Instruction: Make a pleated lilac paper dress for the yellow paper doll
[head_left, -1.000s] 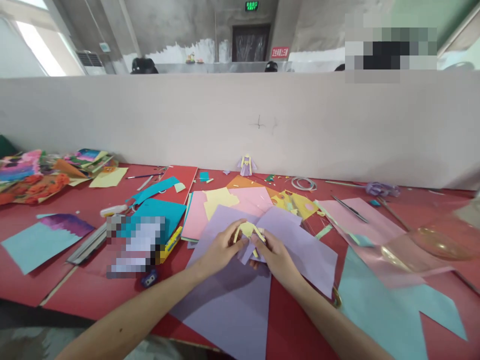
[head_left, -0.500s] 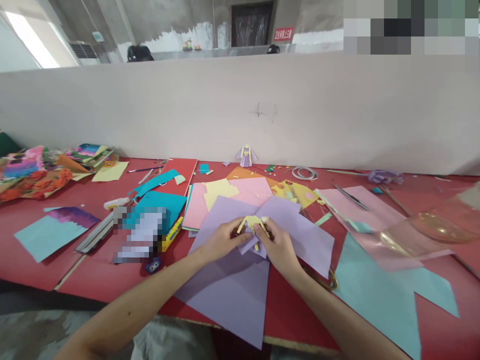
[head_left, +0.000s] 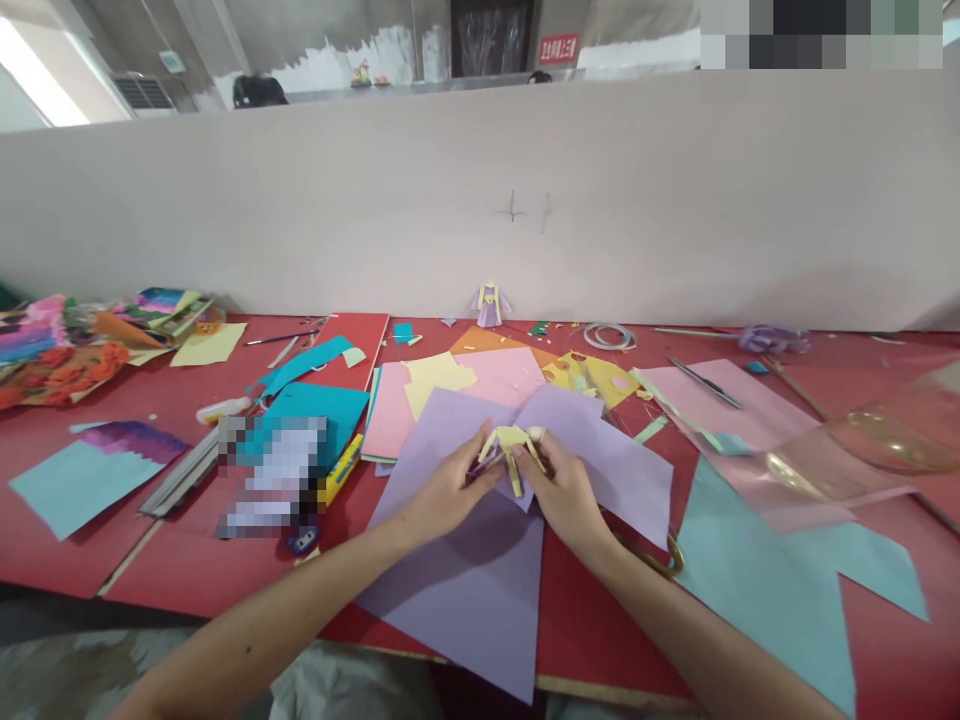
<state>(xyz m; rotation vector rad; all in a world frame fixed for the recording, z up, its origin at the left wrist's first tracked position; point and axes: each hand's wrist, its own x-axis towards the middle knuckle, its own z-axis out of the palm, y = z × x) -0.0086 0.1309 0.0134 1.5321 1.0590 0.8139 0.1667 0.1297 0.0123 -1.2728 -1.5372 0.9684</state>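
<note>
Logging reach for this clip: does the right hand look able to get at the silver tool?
Probably yes: the silver tool lies uncovered on pink paper, and nothing tall stands between, though the right hand would likely have to let go of the paper piece first.

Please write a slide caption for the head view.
Two hands shape a yellow-and-purple paper piece above purple sheets.

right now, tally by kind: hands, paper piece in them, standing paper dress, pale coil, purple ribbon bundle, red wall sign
hands (left, right): 2
held paper piece: 1
standing paper dress: 1
pale coil: 1
purple ribbon bundle: 1
red wall sign: 1
total: 7
</note>
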